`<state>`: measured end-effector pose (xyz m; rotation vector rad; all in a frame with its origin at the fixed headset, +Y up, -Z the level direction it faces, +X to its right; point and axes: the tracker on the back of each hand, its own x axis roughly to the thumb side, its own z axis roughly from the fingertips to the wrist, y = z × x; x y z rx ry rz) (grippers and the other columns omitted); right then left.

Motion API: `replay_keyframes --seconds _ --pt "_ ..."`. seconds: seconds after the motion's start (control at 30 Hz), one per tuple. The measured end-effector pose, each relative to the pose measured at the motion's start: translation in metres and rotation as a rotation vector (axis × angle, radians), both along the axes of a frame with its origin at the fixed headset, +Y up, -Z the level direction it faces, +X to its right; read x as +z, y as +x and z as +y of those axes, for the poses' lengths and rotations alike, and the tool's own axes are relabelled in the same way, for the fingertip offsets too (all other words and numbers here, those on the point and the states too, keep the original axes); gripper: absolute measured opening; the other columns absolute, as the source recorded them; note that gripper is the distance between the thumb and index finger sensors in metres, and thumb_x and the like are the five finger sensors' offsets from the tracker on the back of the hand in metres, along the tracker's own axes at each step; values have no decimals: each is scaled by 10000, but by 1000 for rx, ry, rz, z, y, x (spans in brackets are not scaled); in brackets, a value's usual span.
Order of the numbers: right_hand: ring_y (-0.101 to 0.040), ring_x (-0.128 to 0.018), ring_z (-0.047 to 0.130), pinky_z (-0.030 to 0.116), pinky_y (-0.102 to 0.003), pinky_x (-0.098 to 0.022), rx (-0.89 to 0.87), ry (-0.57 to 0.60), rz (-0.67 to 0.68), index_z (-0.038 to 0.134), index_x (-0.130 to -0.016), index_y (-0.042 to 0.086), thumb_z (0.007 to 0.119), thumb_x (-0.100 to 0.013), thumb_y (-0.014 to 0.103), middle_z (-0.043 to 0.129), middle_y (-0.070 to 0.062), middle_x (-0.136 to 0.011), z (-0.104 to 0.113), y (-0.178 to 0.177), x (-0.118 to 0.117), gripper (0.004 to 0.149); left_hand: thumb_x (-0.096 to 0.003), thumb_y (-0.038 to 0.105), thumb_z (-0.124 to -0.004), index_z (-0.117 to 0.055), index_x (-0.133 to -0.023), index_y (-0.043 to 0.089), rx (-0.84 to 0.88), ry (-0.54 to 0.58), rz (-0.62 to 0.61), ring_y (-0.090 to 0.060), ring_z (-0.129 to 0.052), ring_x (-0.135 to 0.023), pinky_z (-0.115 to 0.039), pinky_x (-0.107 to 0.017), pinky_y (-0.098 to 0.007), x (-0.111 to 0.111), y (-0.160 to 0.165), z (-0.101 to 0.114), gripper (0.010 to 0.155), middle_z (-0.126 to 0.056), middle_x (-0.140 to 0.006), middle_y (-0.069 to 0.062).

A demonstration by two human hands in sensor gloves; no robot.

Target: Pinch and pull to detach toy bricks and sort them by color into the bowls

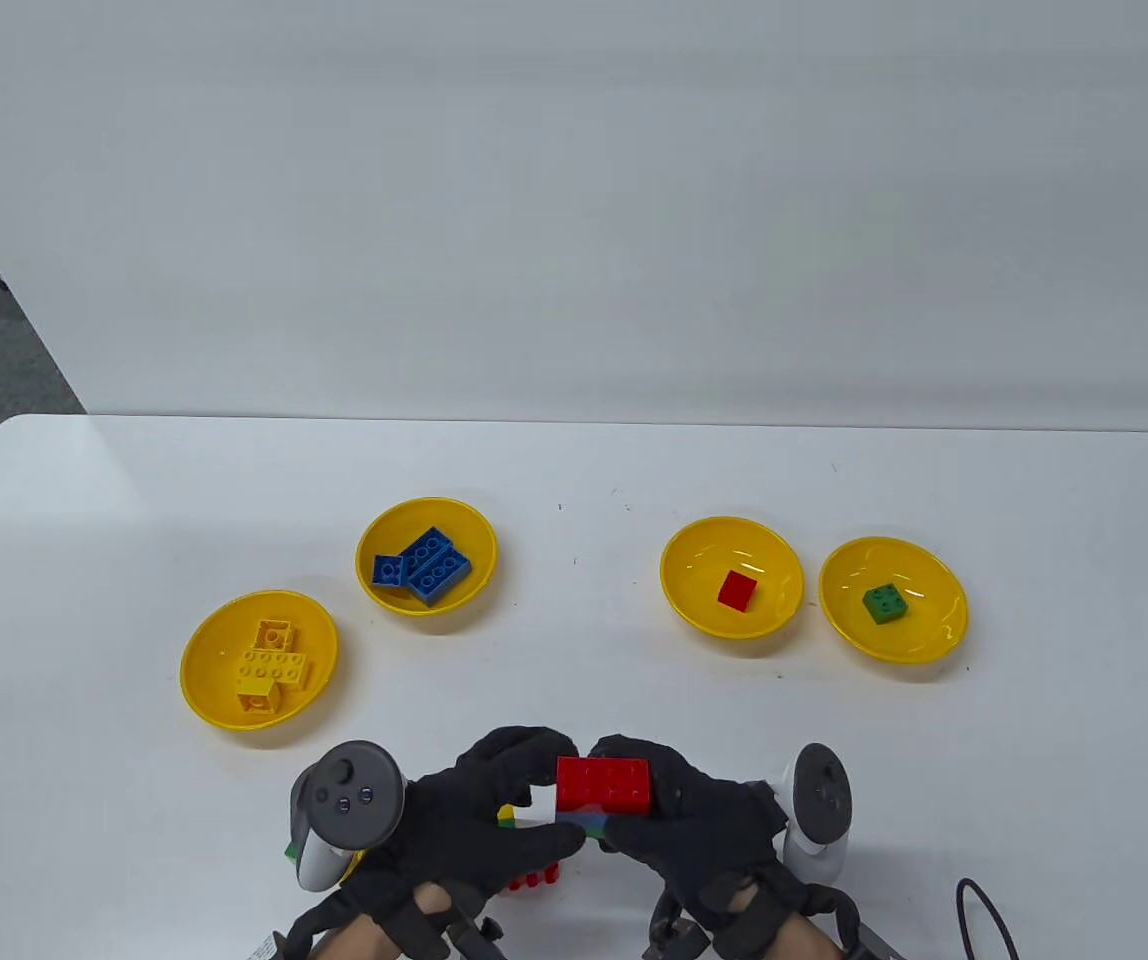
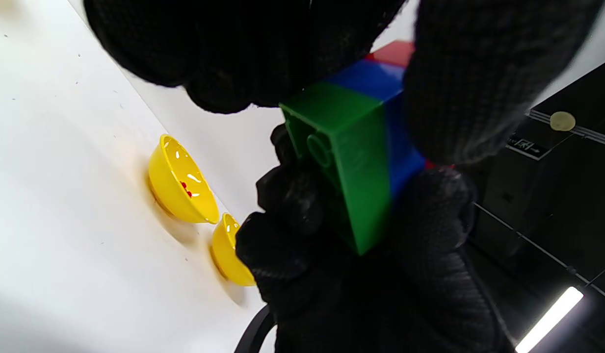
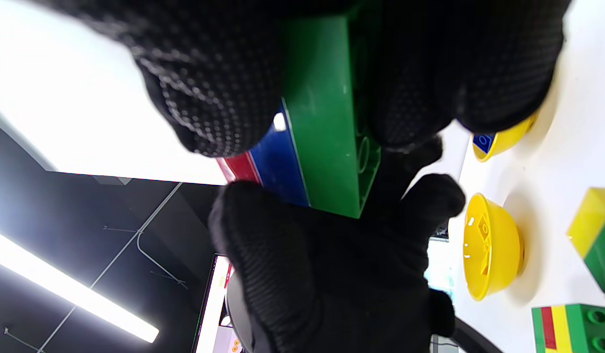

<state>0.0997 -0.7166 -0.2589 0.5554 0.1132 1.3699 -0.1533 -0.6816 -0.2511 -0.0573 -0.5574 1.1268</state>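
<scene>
A stack of toy bricks (image 1: 604, 785), red on top, blue in the middle and green at the bottom, is held above the table's near edge. My left hand (image 1: 534, 780) grips its left end and my right hand (image 1: 669, 790) grips its right end. In the left wrist view the green brick (image 2: 351, 162) faces the camera with blue and red behind it, and gloved fingers (image 2: 479, 88) curl over it. In the right wrist view my fingers (image 3: 209, 73) clamp the same green brick (image 3: 327, 122).
Four yellow bowls stand ahead: one with yellow bricks (image 1: 204, 690), one with blue bricks (image 1: 374, 530), one with a red brick (image 1: 694, 560), one with a green brick (image 1: 934, 640). Loose brick stacks (image 1: 534, 880) lie under my left hand. A black cable (image 1: 984, 915) lies at the right.
</scene>
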Motion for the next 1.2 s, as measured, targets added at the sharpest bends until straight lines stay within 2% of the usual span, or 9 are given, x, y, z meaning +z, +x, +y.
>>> replay_keyframes --seconds 0.17,0.27,0.4,0.6,0.8,0.97,1.0,1.1,1.2 --pt "-474 -574 934 830 -627 -362 129 15 -21 727 -920 12 917 -352 317 781 -299 -876 1 -1 5 672 -388 453 -1035 -832 -932 169 28 -39 -27 -490 -936 -780 -813 -518 -628 -4 -3 -5 647 -838 -981 -227" --pt "-526 -658 857 759 -686 -406 297 141 -123 653 -959 -13 900 -362 321 676 -323 -941 10 5 7 727 -419 475 -984 -756 -954 180 -65 -25 -37 -433 -1090 -604 -926 -363 -566 -4 -5 -4 652 -846 -974 -244" --pt "-545 -781 754 676 -730 -484 498 394 -225 585 -1002 29 884 -368 345 572 -317 -1001 26 12 15 769 -398 419 -1031 -781 -936 146 -117 7 -7 -395 -1143 -526 -973 -314 -523 -1 0 -3 654 -925 -866 -270" --pt "-511 -730 829 705 -720 -473 578 462 -145 645 -973 11 879 -364 316 673 -294 -951 30 -3 22 720 -378 421 -1058 -835 -925 139 -170 49 -39 -332 -1151 -483 -984 -299 -484 3 10 -3 654 -953 -794 -265" --pt "-465 -551 959 818 -667 -407 588 435 -241 765 -844 -52 721 -286 241 841 -280 -762 34 -11 27 632 -378 412 -1068 -853 -909 85 -117 68 -82 -331 -1158 -468 -995 -289 -475 4 12 -3 660 -959 -768 -275" --pt "-439 -493 1018 876 -641 -366 457 225 -197 813 -814 -62 663 -287 238 903 -279 -721 26 0 16 624 -372 354 -1081 -844 -924 62 -87 43 -165 -374 -1160 -526 -1003 -339 -495 0 9 -5 668 -950 -814 -294" --pt "-438 -480 1024 883 -635 -353 362 104 -197 818 -811 -65 663 -288 239 908 -284 -714 21 8 11 624 -372 335 -1088 -851 -926 83 -59 30 -192 -394 -1153 -545 -998 -351 -507 0 10 -4 653 -943 -833 -294" --pt "-470 -441 1010 867 -634 -310 176 -23 -232 823 -816 -88 770 -318 278 897 -328 -699 19 23 2 620 -386 361 -1073 -830 -929 79 -34 30 -147 -371 -1156 -535 -1002 -347 -488 -1 6 -1 659 -944 -826 -289" --pt "-478 -468 986 846 -628 -294 272 118 -347 774 -886 -33 838 -370 327 863 -307 -762 48 47 -7 632 -391 363 -1062 -808 -945 96 -1 35 -63 -362 -1138 -548 -989 -366 -482 -1 -5 1 666 -920 -852 -281"
